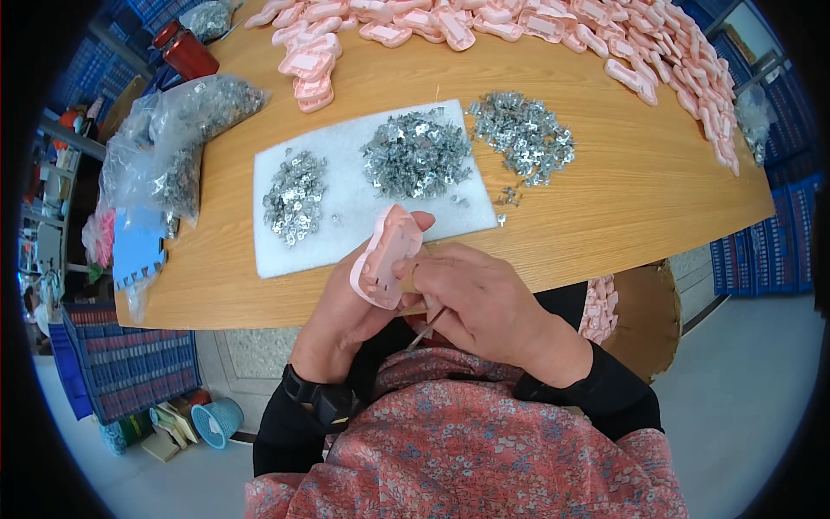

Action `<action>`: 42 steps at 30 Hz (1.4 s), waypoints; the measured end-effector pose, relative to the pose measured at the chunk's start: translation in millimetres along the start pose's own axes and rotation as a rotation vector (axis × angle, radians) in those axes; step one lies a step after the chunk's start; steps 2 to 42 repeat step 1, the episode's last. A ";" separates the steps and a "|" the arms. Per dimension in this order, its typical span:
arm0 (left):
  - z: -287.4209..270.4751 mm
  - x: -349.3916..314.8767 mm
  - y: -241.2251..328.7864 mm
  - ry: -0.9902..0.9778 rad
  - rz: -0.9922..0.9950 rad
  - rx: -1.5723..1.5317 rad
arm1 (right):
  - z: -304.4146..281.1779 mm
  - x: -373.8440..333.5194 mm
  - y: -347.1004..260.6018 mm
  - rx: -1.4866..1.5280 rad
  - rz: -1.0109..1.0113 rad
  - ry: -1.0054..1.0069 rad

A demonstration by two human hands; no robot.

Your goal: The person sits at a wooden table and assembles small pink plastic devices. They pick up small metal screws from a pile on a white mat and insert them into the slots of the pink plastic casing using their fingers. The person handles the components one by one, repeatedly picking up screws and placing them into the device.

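My left hand (339,304) is closed round a pink plastic shell (380,270), held tilted with its hollow inner side toward my right hand. The fingers of my right hand (480,298) are bent and pressed together at the shell's lower inner part. Below that hand sticks out a thin metal tool (424,331); its kind is hard to make out. Whether a small part sits between the right fingertips is hidden. Just beyond the hands lies a white foam sheet (341,246) bearing a small heap of metal clips (296,197) and a larger metal clip heap (417,154).
Another metal clip pile (524,137) lies on the wooden table (605,208). Pink shells (454,26) crowd its far and right edges. At left are clear bags of metal parts (177,147), a red jar (186,50) and a blue foam mat (138,242). A carton (644,320) stands below.
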State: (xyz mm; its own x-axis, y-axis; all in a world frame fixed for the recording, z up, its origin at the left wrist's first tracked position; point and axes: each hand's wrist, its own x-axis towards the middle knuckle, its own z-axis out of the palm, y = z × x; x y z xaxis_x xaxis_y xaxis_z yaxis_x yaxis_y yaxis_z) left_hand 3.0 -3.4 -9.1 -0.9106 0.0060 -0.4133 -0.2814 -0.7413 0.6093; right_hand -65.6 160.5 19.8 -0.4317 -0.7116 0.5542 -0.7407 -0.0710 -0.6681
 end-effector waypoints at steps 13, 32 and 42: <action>-2.0 0.6 -1.2 -0.010 -0.015 -0.026 | -9.4 -4.8 1.3 0.078 0.180 -0.165; -2.0 0.6 -1.2 -0.010 -0.015 -0.026 | -9.4 -4.8 1.3 0.078 0.180 -0.165; -2.0 0.6 -1.2 -0.010 -0.015 -0.026 | -9.4 -4.8 1.3 0.078 0.180 -0.165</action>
